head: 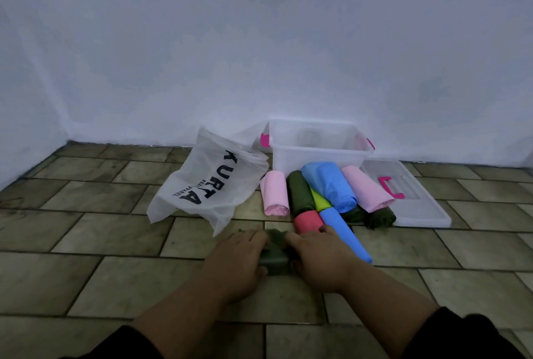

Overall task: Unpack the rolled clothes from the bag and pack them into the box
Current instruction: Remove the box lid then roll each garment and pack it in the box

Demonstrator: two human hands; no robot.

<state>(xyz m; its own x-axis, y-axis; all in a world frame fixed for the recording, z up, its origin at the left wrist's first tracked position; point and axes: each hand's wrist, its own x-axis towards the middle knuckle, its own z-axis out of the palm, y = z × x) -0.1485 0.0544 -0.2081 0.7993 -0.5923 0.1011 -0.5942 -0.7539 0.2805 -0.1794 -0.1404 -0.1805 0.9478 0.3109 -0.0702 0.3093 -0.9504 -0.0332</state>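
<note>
Dark green roll (275, 255) pointing away toward the wall, left hand (236, 257) and right hand (320, 257) clasping its sides (fingers blurred), bag (207, 185) printed "KURTA"

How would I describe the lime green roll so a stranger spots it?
Find the clear box against the wall; rolled clothes lie before it. The lime green roll peeks out between a dark green roll and a big blue roll. It's the only yellow-green piece.

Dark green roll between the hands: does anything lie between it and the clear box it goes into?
Yes. A pile of other rolled clothes lies on the floor between the dark green roll and the clear box. The box is open on top, so lifting the roll over the pile would probably clear it.
</note>
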